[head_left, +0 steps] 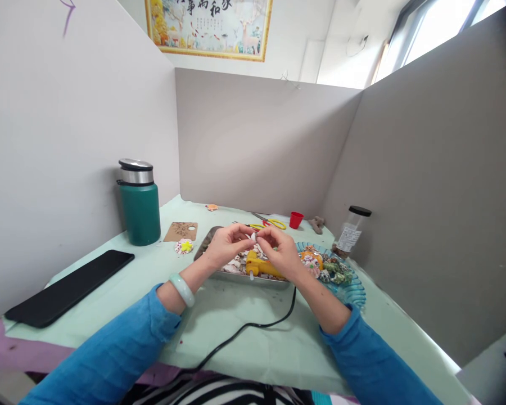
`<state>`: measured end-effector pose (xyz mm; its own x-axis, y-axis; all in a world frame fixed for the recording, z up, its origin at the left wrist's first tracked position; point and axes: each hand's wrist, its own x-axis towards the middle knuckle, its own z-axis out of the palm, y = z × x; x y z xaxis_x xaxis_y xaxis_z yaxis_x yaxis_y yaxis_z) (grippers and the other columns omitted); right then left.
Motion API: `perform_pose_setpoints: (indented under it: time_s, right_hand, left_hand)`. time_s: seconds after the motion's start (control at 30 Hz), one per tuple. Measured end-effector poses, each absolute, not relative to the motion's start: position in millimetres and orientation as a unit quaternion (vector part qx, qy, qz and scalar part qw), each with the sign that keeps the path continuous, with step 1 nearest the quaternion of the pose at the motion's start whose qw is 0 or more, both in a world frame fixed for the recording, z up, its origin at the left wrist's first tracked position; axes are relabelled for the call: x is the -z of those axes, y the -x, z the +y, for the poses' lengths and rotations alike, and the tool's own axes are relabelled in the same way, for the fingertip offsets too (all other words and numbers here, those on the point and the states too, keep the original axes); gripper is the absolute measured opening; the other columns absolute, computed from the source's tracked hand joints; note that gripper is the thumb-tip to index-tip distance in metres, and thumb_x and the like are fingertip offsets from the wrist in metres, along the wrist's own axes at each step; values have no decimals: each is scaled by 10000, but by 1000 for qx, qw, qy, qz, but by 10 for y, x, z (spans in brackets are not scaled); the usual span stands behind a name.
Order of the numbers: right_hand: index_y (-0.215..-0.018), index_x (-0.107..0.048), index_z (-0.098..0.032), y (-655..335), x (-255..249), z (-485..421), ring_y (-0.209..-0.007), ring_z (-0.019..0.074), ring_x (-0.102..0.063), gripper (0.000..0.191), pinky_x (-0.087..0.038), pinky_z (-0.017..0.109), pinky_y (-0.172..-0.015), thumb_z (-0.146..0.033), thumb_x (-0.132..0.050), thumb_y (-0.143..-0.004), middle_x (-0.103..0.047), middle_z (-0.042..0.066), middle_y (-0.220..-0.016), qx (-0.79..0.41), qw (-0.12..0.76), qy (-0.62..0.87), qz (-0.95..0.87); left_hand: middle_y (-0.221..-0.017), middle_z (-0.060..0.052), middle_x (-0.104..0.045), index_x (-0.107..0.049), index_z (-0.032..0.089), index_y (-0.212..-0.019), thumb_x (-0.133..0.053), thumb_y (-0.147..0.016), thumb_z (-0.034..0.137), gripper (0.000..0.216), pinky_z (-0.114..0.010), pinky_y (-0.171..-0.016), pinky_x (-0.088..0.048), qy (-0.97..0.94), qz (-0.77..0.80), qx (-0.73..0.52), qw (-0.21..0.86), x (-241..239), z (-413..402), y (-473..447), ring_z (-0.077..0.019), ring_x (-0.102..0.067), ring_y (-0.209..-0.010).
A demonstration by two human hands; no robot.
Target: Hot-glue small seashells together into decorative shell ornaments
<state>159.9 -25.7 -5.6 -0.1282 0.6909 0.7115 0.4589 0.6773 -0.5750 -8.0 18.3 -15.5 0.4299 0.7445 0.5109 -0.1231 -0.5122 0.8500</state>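
My left hand (225,244) and my right hand (280,251) meet above a metal tray (206,246) of small shells. Both pinch one small white piece (253,237) between their fingertips; it is too small to name surely. A yellow glue gun (259,266) lies on the tray just under my hands, its black cord (253,326) running toward me. A pale green bangle (182,289) sits on my left wrist. Both sleeves are blue.
A green flask (139,203) stands at the left, a black slab (67,288) lies near it. A blue glass dish (354,284) of colourful bits sits right of the tray. Behind are a jar (351,230), red cup (296,220), yellow scissors (270,224), brown card (181,231). Grey partitions enclose the table.
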Motion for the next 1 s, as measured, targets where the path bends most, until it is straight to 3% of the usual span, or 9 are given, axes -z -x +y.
perform_pose_setpoints:
  time_s: [0.3,0.7,1.0]
  right_hand:
    - [-739,-545,-191,-1605,98,-217,-563,113,-472,84,-394,235,-524,-253,-520,-790,-557,1,-673,-125,528,397,-740]
    - [-740,-549,-188,-1559,97,-232,-551,116,-486,104,-395,238,-522,-266,-518,-800,-558,-2,-655,-104,531,416,-731]
    - [-907,-638,-175,-1586,81,-244,-587,120,-515,201,-414,243,-558,-305,-490,-864,-642,32,-779,-90,550,424,-714]
  left_hand:
    - [-813,-52,-683,-643,119,-861,-730,-677,276,257,-306,-734,-534,-709,204,-496,457,140,137,52,-155,-644,-739]
    - [-841,-65,-683,-644,118,-905,-705,-705,300,278,-295,-723,-520,-726,213,-490,432,164,176,62,-163,-634,-758]
    - [-820,-53,-658,-575,126,-963,-716,-687,333,373,-287,-654,-527,-681,236,-510,469,75,158,52,-134,-620,-668]
